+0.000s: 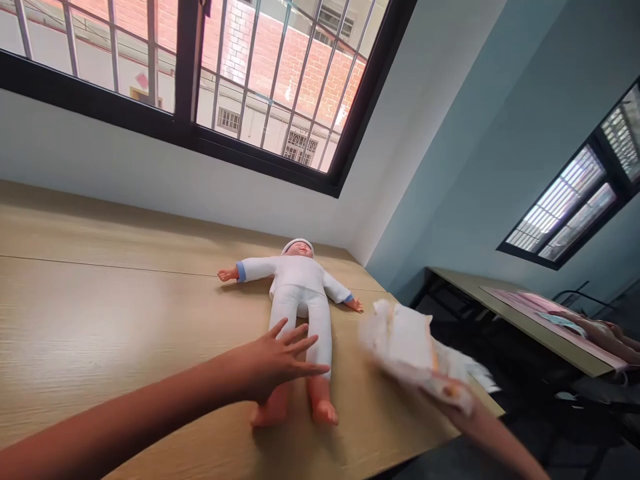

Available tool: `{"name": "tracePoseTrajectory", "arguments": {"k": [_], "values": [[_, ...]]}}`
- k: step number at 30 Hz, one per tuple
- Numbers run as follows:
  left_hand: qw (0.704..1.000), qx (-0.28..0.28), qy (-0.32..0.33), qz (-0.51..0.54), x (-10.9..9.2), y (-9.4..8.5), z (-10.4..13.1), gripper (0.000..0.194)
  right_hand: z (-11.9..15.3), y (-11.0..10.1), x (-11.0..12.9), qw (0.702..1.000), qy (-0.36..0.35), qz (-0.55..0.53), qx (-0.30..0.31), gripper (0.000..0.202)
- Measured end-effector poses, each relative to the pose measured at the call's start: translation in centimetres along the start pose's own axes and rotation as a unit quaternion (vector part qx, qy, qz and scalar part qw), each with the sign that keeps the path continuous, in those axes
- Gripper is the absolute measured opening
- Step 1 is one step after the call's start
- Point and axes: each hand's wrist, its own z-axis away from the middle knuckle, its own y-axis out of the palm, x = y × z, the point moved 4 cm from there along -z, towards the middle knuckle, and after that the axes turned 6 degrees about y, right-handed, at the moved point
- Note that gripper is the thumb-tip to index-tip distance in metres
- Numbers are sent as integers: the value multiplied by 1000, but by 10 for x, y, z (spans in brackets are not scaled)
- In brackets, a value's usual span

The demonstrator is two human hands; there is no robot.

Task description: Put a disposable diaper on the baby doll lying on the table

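Observation:
A baby doll (300, 273) in a white top, white trousers and a white cap lies on its back, arms spread to the sides. Blue cuffs edge its sleeves, and its feet are bare. Over its lower legs my left hand (273, 363) hovers with fingers spread, holding nothing; whether it touches the doll I cannot tell. To the right of the doll, my right hand (450, 393) grips a white diaper (410, 337) with orange-yellow edging. Motion blurs both the diaper and this hand, and the diaper hides part of the fingers.
The light wooden table (125, 320) meets the wall below a barred window (270, 80). Its right edge drops off near my right hand. Farther right stands another table (520, 320) with a pink mat (520, 303) and what looks like another doll (600, 333).

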Motion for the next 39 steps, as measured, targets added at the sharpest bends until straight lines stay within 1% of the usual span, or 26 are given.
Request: {"name": "tracePoseTrajectory", "arguments": {"k": [1, 2, 3, 5, 7, 8, 9, 11, 12, 14, 15, 16, 18, 20, 22, 25, 27, 30, 32, 34, 36, 37, 39], "values": [[1000, 3, 5, 1, -4, 2, -2, 111, 7, 14, -9, 998, 12, -10, 68, 66], [1000, 4, 7, 2, -7, 3, -3, 108, 14, 22, -13, 993, 15, -4, 121, 61], [1000, 8, 4, 4, -8, 4, -4, 106, 22, 25, -14, 986, 17, 2, 167, 61], [1000, 27, -3, 10, -8, 5, -5, 108, 35, 17, -7, 975, 44, 4, 219, 73], [999, 37, 4, 21, -7, 6, -6, 114, 41, 5, 7, 968, 63, -12, 242, 88], [999, 35, 12, 26, -7, 6, -6, 117, 41, 3, 16, 968, 60, -21, 244, 88], [999, 29, 23, 32, -7, 7, -7, 117, 40, 3, 24, 970, 51, -26, 237, 84], [998, 15, 43, 39, -8, 9, -9, 113, 31, 16, 38, 979, 28, -19, 201, 63], [998, 8, 51, 41, -8, 11, -9, 108, 25, 28, 44, 984, 15, -8, 175, 54], [997, -8, 63, 44, -9, 14, -10, 100, 14, 57, 55, 991, -23, 15, 130, 44], [997, -15, 67, 45, -9, 16, -10, 97, 9, 72, 60, 992, -48, 23, 115, 42], [996, -21, 68, 45, -8, 17, -11, 96, 5, 87, 64, 991, -64, 30, 116, 40], [996, -31, 67, 47, -6, 20, -12, 99, -1, 111, 69, 989, -72, 15, 131, 41], [996, -39, 68, 50, -4, 22, -13, 107, -5, 125, 70, 987, -50, -39, 145, 45], [994, -60, 75, 51, 0, 21, -15, 105, -8, 134, 69, 982, -11, -109, 154, 51], [988, -103, 104, 54, 1, 21, -17, 90, -10, 143, 65, 968, 65, -183, 158, 60], [979, -139, 132, 61, -1, 22, -18, 81, -11, 150, 65, 956, 102, -222, 166, 65], [961, -208, 176, 52, -7, 26, -23, 57, -11, 158, 70, 942, 105, -262, 183, 69], [949, -252, 188, 33, -9, 31, -25, 43, -10, 159, 76, 942, 90, -271, 176, 69], [938, -294, 182, 27, -7, 32, -27, 36, -8, 154, 82, 946, 75, -269, 165, 66], [925, -336, 172, 44, -4, 28, -26, 34, -7, 143, 83, 954, 62, -252, 149, 62], [918, -353, 170, 57, -2, 23, -25, 34, -8, 133, 81, 962, 57, -238, 122, 60], [908, -374, 168, 83, 0, 11, -21, 38, -14, 108, 69, 979, 53, -194, 30, 57]]}}
